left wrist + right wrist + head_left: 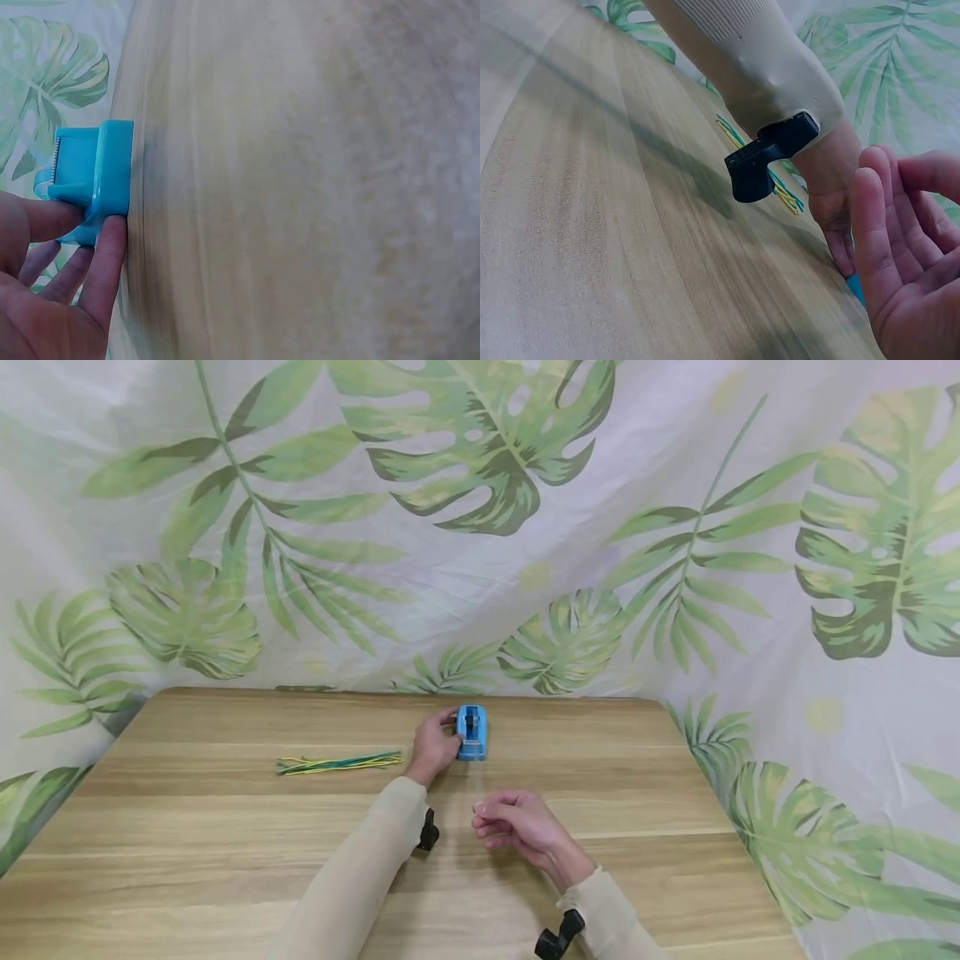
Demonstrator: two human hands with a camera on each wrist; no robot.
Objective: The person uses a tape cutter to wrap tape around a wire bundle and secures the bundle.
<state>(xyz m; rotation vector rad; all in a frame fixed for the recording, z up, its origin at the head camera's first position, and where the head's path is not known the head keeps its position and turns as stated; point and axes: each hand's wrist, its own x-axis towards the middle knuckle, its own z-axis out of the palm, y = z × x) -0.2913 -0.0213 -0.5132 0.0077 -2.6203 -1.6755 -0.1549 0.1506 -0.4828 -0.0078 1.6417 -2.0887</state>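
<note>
A blue tape dispenser [472, 750] stands near the far edge of the table, its serrated cutter facing the person. My left hand [435, 747] grips its left side, thumb and fingers against the blue body [115, 169] in the left wrist view. From the dispenser a faint strip of clear tape [477, 777] stretches toward the person. Its near end is between the thumb and forefinger of my right hand [525, 827], which pinches it above the table. In the right wrist view the tape itself cannot be made out beside the fingers [870, 217].
Left of the dispenser lies a loose bundle of green and yellow twist ties [340, 763] on the wooden table [225, 843]. A leaf-patterned cloth [465, 568] hangs behind the table's far edge. Black camera mounts [428, 832] sit on both wrists.
</note>
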